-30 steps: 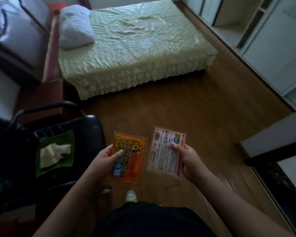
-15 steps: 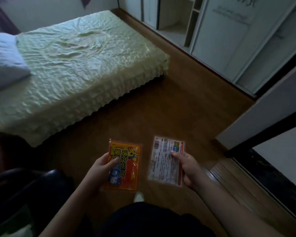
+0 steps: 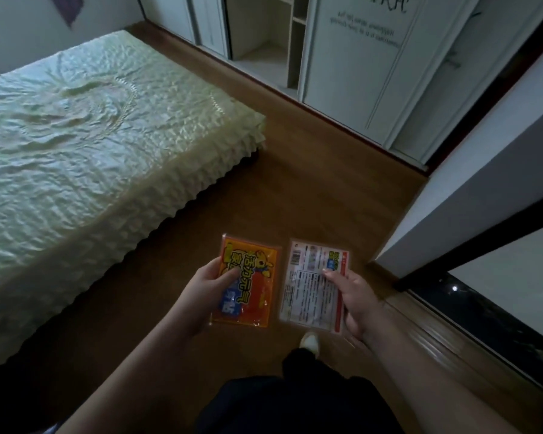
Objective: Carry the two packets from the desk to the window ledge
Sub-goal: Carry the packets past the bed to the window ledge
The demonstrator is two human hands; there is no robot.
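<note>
Orange packet (image 3: 248, 286) pinched in the left hand (image 3: 208, 291) and white packet (image 3: 314, 285) pinched in the right hand (image 3: 356, 297) both point lengthwise ahead, with the dark window ledge (image 3: 489, 321) lying to the right, nearer the right hand.

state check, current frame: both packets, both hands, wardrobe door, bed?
orange packet: held in left hand, printed front up
white packet: held in right hand, text side up
wardrobe: sliding door partly open, shelves showing
bed: covered, wrinkled spread, nothing on the visible part
</note>
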